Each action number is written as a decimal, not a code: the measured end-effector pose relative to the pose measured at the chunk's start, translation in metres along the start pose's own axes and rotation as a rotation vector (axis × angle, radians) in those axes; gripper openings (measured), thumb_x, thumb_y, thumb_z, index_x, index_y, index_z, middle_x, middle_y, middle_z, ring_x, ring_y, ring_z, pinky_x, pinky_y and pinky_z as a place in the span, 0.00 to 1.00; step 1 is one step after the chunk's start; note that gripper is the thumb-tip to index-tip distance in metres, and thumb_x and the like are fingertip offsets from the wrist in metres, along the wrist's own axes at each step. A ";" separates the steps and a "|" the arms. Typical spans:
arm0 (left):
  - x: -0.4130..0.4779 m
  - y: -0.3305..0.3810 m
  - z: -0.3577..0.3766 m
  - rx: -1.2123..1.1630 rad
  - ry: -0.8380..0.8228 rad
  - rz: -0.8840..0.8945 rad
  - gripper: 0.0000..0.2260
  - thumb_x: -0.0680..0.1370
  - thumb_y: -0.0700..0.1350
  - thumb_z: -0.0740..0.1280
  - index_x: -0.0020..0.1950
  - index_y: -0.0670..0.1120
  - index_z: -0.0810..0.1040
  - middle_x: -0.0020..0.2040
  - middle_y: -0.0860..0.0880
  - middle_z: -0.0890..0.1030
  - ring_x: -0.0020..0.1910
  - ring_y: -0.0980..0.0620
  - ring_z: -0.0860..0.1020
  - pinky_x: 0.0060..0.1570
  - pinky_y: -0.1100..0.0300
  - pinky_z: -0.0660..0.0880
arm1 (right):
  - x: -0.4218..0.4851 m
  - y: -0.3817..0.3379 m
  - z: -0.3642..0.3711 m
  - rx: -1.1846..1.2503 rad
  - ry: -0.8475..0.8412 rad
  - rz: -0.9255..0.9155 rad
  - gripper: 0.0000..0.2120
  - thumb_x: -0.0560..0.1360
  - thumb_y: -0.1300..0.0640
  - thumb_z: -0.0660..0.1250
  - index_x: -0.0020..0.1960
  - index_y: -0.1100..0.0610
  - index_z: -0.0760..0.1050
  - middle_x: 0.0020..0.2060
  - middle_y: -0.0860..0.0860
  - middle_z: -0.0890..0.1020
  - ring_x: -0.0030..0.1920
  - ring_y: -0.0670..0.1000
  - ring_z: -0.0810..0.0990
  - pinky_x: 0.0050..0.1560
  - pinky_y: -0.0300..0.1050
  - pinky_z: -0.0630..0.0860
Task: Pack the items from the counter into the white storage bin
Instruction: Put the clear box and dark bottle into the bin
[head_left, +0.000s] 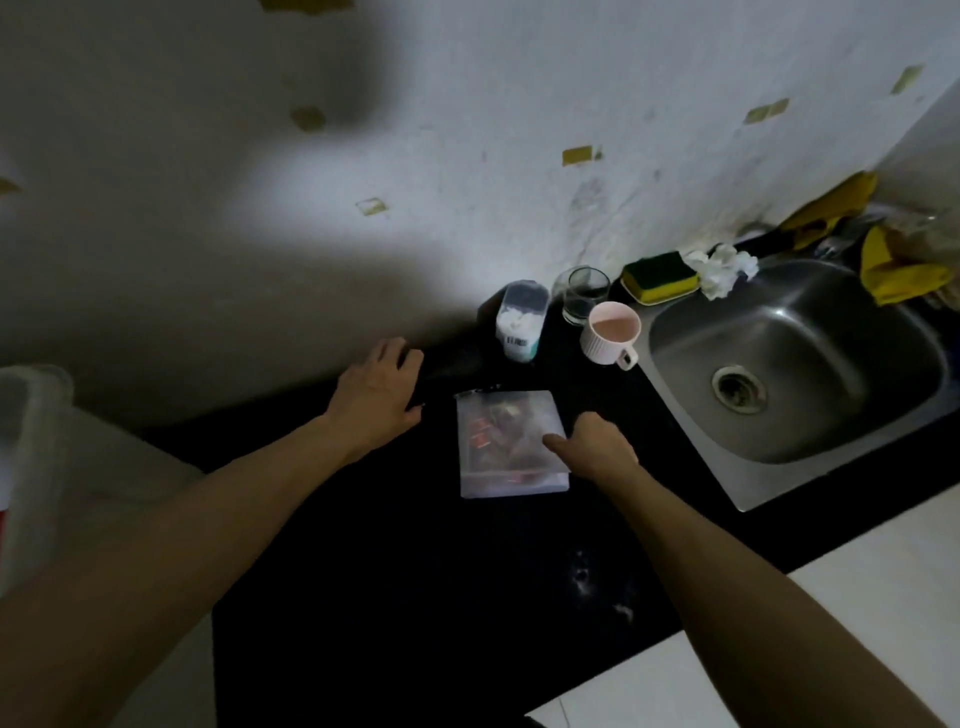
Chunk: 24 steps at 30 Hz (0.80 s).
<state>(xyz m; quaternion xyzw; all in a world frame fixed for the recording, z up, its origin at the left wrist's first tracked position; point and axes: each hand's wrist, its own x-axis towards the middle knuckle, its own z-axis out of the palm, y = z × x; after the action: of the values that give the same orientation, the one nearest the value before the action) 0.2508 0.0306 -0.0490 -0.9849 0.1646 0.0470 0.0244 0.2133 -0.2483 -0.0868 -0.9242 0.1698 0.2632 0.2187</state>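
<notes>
Pouch of red sachets pinched by right hand, left hand grip unclear

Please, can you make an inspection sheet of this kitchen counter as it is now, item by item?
Surface: black counter, dim, some white specks near the front.
Job's things: clear pouch lying flat; swab jar, glass, pink mug upright behind it; white bin at far left.
Clutter: sponge, crumpled tissue, yellow cloth by the sink.
Hands: right hand pinches the pouch's right edge; left hand over a dark object, grip unclear.
Cables: nothing seen.
Surroundings: stained white wall.
</notes>
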 end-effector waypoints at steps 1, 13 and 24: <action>0.006 0.001 0.006 -0.008 -0.017 -0.019 0.30 0.73 0.56 0.70 0.70 0.44 0.65 0.68 0.42 0.66 0.65 0.41 0.69 0.52 0.47 0.75 | 0.005 0.001 0.001 0.014 -0.009 -0.003 0.24 0.76 0.41 0.67 0.58 0.61 0.73 0.53 0.57 0.79 0.53 0.59 0.79 0.43 0.46 0.72; 0.041 0.013 0.057 -0.084 -0.149 -0.175 0.34 0.73 0.56 0.71 0.73 0.42 0.63 0.68 0.39 0.70 0.65 0.40 0.70 0.60 0.46 0.71 | 0.036 0.017 0.009 0.064 -0.057 -0.026 0.23 0.71 0.37 0.70 0.49 0.56 0.76 0.43 0.53 0.80 0.43 0.55 0.81 0.38 0.45 0.73; 0.044 0.012 0.060 -0.136 -0.312 -0.217 0.39 0.70 0.61 0.73 0.70 0.43 0.60 0.60 0.40 0.75 0.55 0.41 0.77 0.46 0.49 0.78 | 0.044 0.019 0.013 0.094 -0.147 -0.077 0.14 0.76 0.48 0.68 0.52 0.58 0.72 0.46 0.55 0.78 0.46 0.55 0.78 0.42 0.47 0.73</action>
<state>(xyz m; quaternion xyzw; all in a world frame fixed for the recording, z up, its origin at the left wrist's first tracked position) 0.2828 0.0088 -0.1133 -0.9770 0.0483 0.2072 -0.0122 0.2350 -0.2661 -0.1275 -0.8970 0.1299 0.3133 0.2834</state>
